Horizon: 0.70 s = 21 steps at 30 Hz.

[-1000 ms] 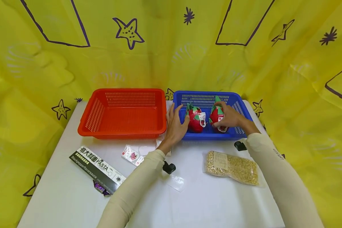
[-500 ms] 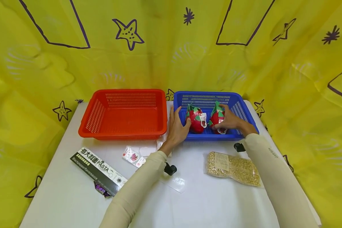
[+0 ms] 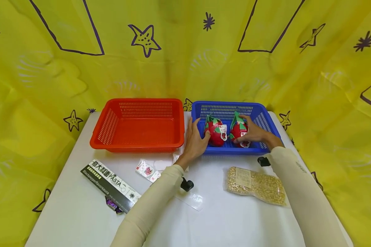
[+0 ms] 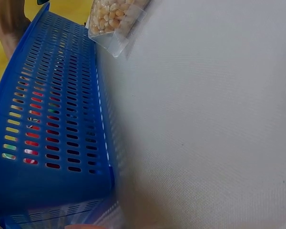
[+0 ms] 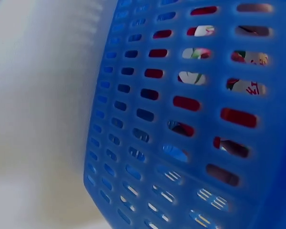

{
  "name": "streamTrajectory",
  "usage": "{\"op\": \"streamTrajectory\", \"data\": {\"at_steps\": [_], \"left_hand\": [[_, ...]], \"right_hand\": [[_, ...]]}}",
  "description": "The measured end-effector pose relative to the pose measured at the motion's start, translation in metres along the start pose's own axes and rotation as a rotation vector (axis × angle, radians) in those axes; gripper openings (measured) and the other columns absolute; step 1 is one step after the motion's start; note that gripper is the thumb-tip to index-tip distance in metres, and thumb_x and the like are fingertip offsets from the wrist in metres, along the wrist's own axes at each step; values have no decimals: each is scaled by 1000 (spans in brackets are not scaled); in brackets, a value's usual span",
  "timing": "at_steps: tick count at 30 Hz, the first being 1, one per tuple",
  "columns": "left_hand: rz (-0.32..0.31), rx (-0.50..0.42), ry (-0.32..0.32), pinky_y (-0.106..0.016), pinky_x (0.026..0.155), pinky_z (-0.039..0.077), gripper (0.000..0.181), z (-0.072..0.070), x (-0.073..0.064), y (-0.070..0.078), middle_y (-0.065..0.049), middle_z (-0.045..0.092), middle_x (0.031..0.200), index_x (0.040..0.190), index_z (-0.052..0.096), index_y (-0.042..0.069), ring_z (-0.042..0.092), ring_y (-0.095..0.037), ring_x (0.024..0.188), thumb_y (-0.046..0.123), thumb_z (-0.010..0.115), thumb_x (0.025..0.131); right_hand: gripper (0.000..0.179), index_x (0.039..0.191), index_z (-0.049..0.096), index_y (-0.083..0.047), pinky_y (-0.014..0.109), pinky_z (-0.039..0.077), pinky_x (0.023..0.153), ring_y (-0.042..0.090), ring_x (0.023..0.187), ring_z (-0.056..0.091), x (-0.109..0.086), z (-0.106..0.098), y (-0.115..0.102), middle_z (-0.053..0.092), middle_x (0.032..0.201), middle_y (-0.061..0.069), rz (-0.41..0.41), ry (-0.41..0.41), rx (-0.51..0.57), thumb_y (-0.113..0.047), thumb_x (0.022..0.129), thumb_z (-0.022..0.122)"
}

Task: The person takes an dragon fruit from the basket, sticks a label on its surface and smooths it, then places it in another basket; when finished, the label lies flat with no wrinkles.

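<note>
Two red dragon fruits with green tips and white tags stand in the blue basket. My right hand reaches over the basket's right side and grips the right dragon fruit, thumb in front and fingers behind. My left hand lies at the basket's left rim with its fingers spread. Its thumb is at the left dragon fruit, and its fingers are fairly straight. Both wrist views mostly show the basket's slotted wall, with red fruit visible through the slots.
Left of the blue basket stands a red basket. In front lie a pasta box, a purple-wrapped item, printed cards, a clear plastic piece and a bag of corn kernels. A yellow curtain hangs behind the table.
The head view has shifted slightly. The right dragon fruit's green top has come down a little under my right hand. My left hand stays at the basket's left rim.
</note>
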<state>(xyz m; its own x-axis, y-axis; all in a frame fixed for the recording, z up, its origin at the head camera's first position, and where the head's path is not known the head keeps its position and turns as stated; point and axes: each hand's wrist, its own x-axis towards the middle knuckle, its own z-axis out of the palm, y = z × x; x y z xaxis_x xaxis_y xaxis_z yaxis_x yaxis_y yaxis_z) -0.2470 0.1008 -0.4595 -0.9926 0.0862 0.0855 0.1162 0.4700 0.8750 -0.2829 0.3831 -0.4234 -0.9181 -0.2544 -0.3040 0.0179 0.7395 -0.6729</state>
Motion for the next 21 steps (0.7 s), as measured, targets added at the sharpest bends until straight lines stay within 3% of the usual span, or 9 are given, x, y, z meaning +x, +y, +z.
{"op": "streamTrajectory", "data": {"at_steps": [16,21], "left_hand": [[2,16,-9,-54,130,21,74,-1,2,0,-13,4,178,166,26,13,12,-32,165,31,63,105],[22,123,-86,-57,129,21,81,-7,-3,5,-16,0,178,168,19,10,5,-34,165,37,63,105]], "right_hand": [[121,168,-6,-9,68,47,109,52,131,46,1,3,-1,32,152,36,-31,27,-9,-24,91,85],[119,169,-2,-9,72,41,113,55,140,38,0,5,0,27,159,36,-28,79,-82,-34,91,84]]}}
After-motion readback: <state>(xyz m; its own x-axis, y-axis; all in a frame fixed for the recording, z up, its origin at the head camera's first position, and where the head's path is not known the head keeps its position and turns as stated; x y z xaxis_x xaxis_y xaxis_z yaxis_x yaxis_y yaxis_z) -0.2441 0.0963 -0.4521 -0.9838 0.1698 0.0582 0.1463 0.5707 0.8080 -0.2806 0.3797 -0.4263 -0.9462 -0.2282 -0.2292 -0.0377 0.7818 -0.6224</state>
